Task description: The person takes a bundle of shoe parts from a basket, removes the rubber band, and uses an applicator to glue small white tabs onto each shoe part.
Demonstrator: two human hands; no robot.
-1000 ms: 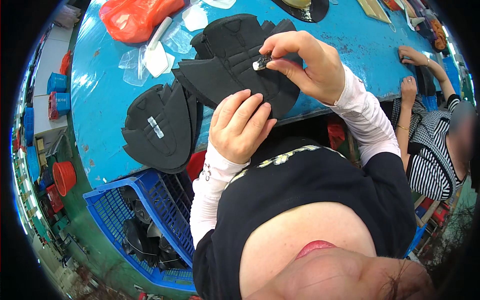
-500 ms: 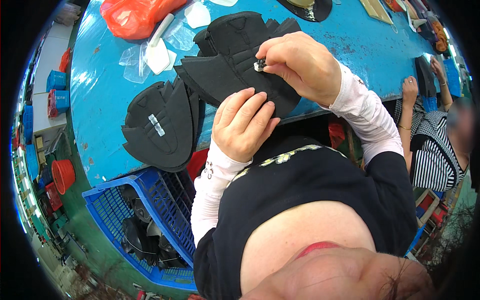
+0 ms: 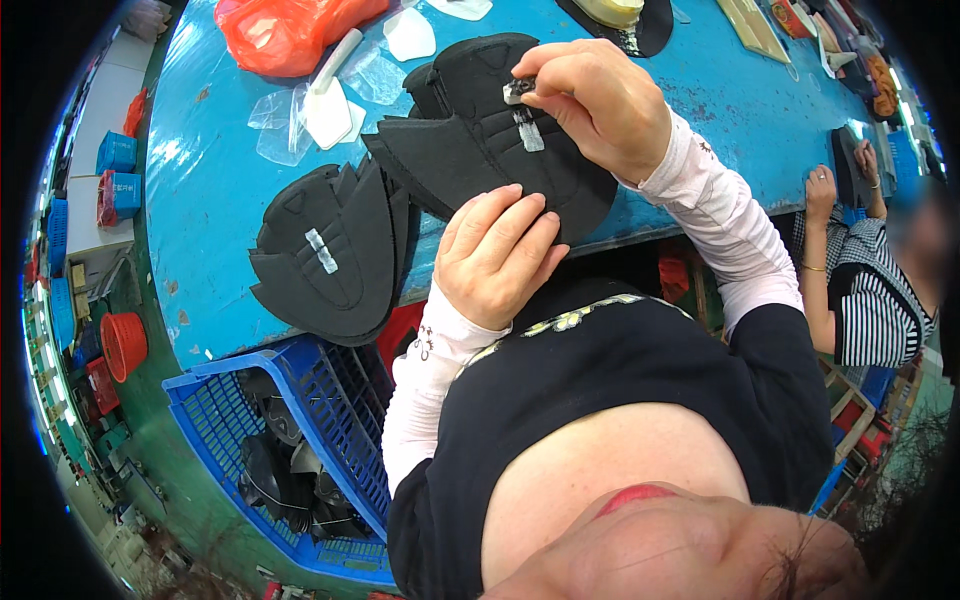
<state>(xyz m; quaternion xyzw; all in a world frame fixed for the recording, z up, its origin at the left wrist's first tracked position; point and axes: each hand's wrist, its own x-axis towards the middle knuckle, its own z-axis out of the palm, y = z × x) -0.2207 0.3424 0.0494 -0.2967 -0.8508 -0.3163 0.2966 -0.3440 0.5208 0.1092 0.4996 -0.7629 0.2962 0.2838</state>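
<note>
My left hand (image 3: 500,255) lies with its fingers stretched out on the near edge of a stack of black foam-like shoe pieces (image 3: 445,160). Just above that stack, my right hand (image 3: 600,105) pinches a small dark piece with a white end (image 3: 517,92) between thumb and fingers; its exact kind is unclear. A whitish, wet-looking strip (image 3: 528,132) shows on the top piece, right below the pinched thing. To the left, a second stack of black pieces (image 3: 325,260) bears a similar whitish strip (image 3: 321,251) at its middle.
An orange-red plastic bag (image 3: 290,35), white pads (image 3: 327,112) and clear film (image 3: 278,125) lie on the blue table (image 3: 200,200). Below the table's left edge stands a blue crate (image 3: 330,440) holding black items. A co-worker's hand (image 3: 820,188) rests at the right.
My right hand has lifted a little farther from me with the small dark piece. The whitish strip on the top piece now shows. My left hand stays on the stack.
</note>
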